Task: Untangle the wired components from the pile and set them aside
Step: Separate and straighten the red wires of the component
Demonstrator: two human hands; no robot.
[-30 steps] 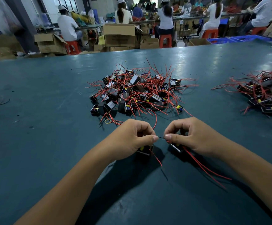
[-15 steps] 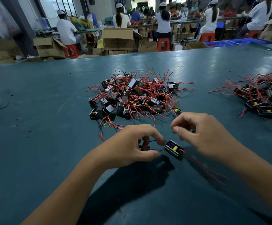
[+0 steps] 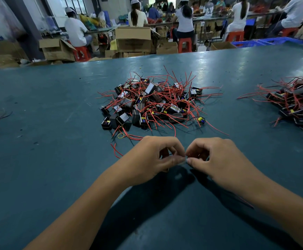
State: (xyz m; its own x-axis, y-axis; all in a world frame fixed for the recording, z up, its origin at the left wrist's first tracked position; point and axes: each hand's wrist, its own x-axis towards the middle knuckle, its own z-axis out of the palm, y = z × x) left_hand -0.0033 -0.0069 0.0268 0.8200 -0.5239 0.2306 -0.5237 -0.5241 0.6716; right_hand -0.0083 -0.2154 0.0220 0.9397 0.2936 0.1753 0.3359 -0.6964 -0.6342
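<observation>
Hands, left (image 3: 153,157) and right (image 3: 217,157), both pinched one wire mid-untangle near the pile (image 3: 152,103); next probably needed gentle pulling apart.

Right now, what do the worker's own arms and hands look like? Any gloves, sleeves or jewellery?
Both hands are bare: no gloves on the left hand or the right hand. Both forearms are uncovered as far as the picture's edge, so no sleeve shows. No watch, bracelet or ring is visible on the sides facing the camera. Fingernails are short and unpainted where they show.

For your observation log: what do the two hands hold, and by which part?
Left hand and right hand each pinch a thin wire between thumb and fingertips; the components are hidden.
</observation>
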